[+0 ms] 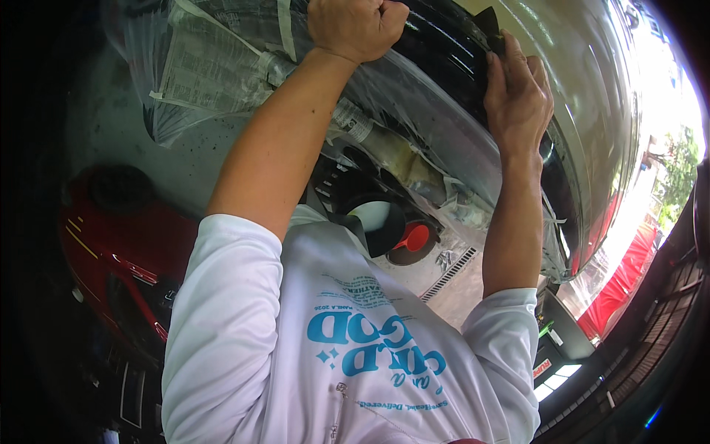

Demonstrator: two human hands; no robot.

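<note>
My left hand (355,28) is closed like a fist over the dark edge of a car body at the top of the head view. Whatever its fingers hold, if anything, is hidden. My right hand (519,96) pinches the lower end of a flat black pointed piece (487,27), close against the car. Beside it curves a shiny gold-beige body panel (580,89), bordered by a glossy black strip (447,55). Clear plastic film (418,92) hangs below the strip. Printed masking paper (203,70) is taped on at the left.
Below the car stand a dark round container (381,226) and a red dipper (416,237). A slotted drain grate (449,274) crosses the floor. A red car (122,251) is parked at the left. Red sheeting (621,277) hangs at the right.
</note>
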